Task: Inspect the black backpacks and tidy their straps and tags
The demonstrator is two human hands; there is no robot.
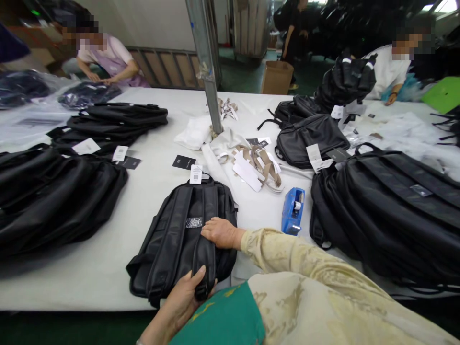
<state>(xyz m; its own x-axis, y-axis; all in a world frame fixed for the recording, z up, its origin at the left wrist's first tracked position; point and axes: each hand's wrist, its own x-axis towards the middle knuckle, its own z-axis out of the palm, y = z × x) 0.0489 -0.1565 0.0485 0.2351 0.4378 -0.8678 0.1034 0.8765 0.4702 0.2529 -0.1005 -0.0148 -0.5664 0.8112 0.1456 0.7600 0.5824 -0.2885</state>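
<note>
A black backpack [172, 211] lies on the white table in front of me, its shoulder straps facing up and its top pointing away. My left hand [187, 290] grips its near end by the lower part of the right strap, thumb on top and the other fingers mostly hidden underneath. On the same strap, farther up, my right hand [222, 233] is closed with its fingers bent over the strap. A small clear patch [194, 222] shows between the straps. By the top handle are a white tag [196, 174] and a black card [184, 162].
Backpack piles stand at left [53, 191] and right [388, 206]. A blue tape dispenser [293, 211] sits right of my backpack. Beyond it lie ribbons and paper strips [257, 165]. A metal post [208, 67] rises from the table. Several people work across the table and behind.
</note>
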